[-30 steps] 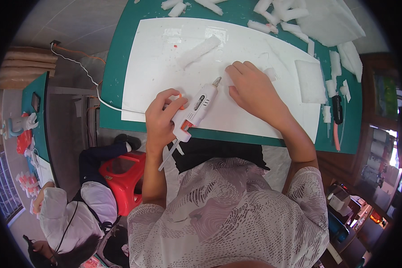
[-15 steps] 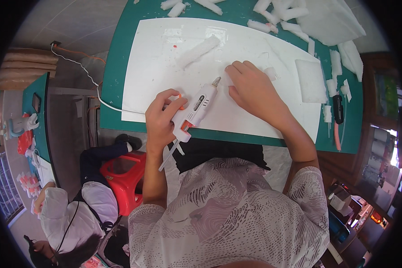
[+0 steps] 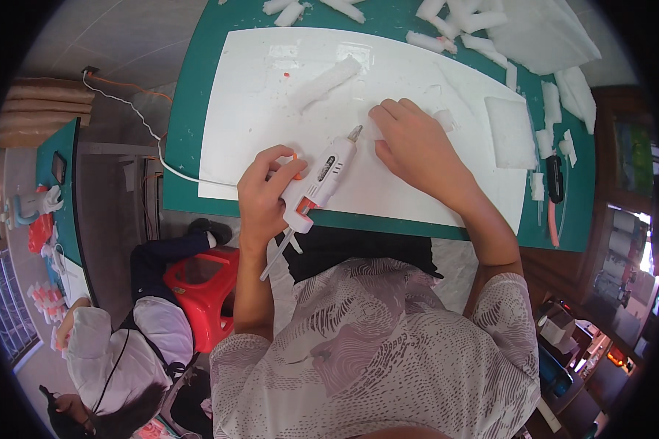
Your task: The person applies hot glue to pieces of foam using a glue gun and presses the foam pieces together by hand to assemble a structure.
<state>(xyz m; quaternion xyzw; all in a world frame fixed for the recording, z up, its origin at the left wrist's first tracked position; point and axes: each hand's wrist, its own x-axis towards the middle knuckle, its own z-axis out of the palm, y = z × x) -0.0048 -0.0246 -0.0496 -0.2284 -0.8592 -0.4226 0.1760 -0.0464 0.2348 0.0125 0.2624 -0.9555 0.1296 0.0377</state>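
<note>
My left hand (image 3: 262, 189) is wrapped round the handle of a white hot glue gun (image 3: 324, 170), one finger by its orange trigger. A clear glue stick (image 3: 277, 256) juts from the gun's rear. The metal nozzle points up and right, close to the fingertips of my right hand (image 3: 421, 150). That hand is curled in a pinch over a white board (image 3: 245, 95); whatever its fingers hold is hidden. Beyond the nozzle, a fluffy white roll of padding (image 3: 326, 82) lies on the board, and a small red bit (image 3: 286, 74) is nearby.
A square white pad (image 3: 510, 132) lies at the board's right. Several white rolls and a large sheet of padding (image 3: 545, 36) cover the far right of the green table (image 3: 190, 146). A black-handled tool (image 3: 555, 179) is at the right edge. The gun's cord (image 3: 183, 175) runs left. A person (image 3: 124, 344) sits at another table.
</note>
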